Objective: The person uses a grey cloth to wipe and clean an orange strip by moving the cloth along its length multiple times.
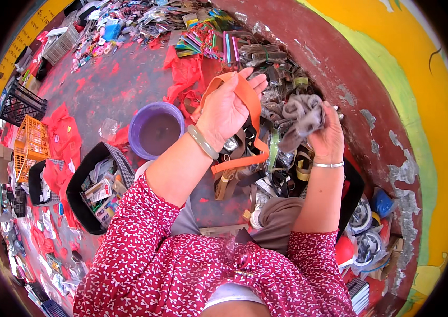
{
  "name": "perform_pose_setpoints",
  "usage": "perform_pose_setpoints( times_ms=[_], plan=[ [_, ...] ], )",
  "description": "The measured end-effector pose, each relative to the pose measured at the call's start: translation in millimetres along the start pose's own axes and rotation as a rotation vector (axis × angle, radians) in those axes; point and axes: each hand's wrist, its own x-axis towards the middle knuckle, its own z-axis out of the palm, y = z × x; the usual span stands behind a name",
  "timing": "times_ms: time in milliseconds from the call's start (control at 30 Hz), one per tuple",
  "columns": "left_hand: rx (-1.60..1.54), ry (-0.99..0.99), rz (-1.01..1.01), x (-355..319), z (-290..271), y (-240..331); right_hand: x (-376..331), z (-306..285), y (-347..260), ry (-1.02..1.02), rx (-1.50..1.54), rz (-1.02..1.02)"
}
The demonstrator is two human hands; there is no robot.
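My left hand is turned palm up with its fingers fairly straight. An orange strap loops around it, caught between thumb and fingers, and its loose end drops in a bend toward my lap. In my right hand is a crumpled grey cloth, pinched at its right side. It looks soft; its exact kind does not show. Below both hands lies a heap of belts and straps, mostly dark, with one pale green strap among them. My forearms partly cover the heap.
A purple bucket stands left of my left arm, beside a black box of small packets. Bundled plastic-wrapped goods line the chipped red wall. Left are an orange crate and a black crate. Red cloth lies ahead.
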Motion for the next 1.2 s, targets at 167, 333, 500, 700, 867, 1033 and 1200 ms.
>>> perform_pose_setpoints(
  times_ms=[167, 333, 500, 700, 867, 1033, 1200],
  plan=[
    [-0.062, -0.015, -0.068, -7.9, 9.3, -26.4, -16.7, 41.8, 48.7, -0.157, -0.459, -0.462],
    [-0.036, -0.089, -0.047, -15.3, 18.8, -29.9, -16.9, 48.1, 67.2, -0.319, -1.384, -0.987],
    [0.008, 0.008, -0.051, -11.9, 11.5, -16.4, -29.6, 41.7, 70.8, -0.321, -1.182, -0.689],
    [0.076, 0.032, -0.107, -17.3, 11.0, -36.3, -26.0, 41.4, 72.8, -0.346, -1.423, -1.116],
    [-0.007, -0.031, -0.008, -33.8, 17.3, -63.6, -9.8, 38.3, 66.7, -0.009, -1.317, -0.944],
    [0.093, 0.066, 0.032, -13.6, 0.4, -41.2, -30.8, 42.7, 84.3, -0.408, -1.419, -1.041],
    [-0.030, 0.046, -0.028, -28.5, 10.4, -49.1, -13.4, 39.7, 79.2, -0.148, -1.278, -1.012]
  ],
)
